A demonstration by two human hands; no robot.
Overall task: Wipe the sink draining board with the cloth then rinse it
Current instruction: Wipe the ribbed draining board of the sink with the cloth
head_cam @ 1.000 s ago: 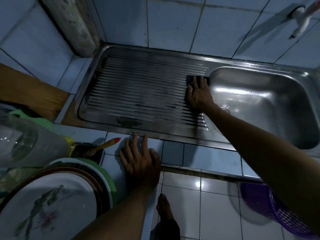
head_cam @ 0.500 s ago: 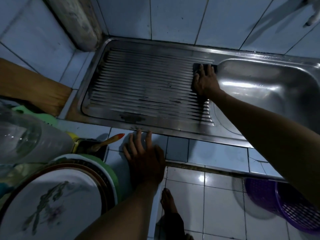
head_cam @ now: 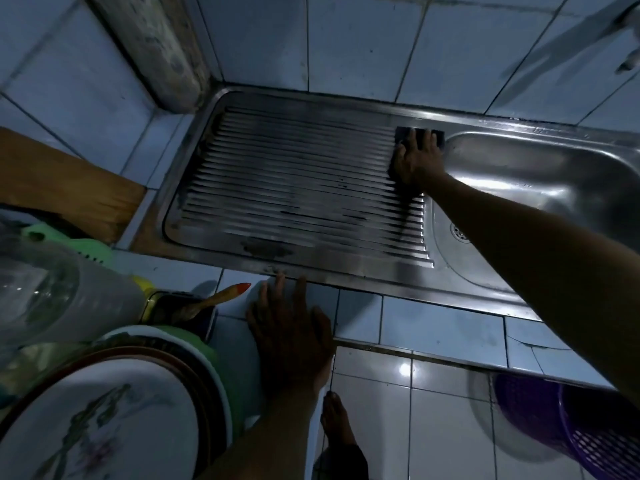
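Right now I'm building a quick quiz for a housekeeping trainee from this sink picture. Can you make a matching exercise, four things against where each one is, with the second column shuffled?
Things:
1. cloth
2. left hand
3. purple basket
4. drain

Places:
A. flat on the tiled counter edge in front of the draining board
B. on the floor, lower right
C. under the right hand, at the far corner of the ribs next to the basin
D. in the bottom of the sink basin

Pairs: 1-C, 2-A, 3-B, 4-D
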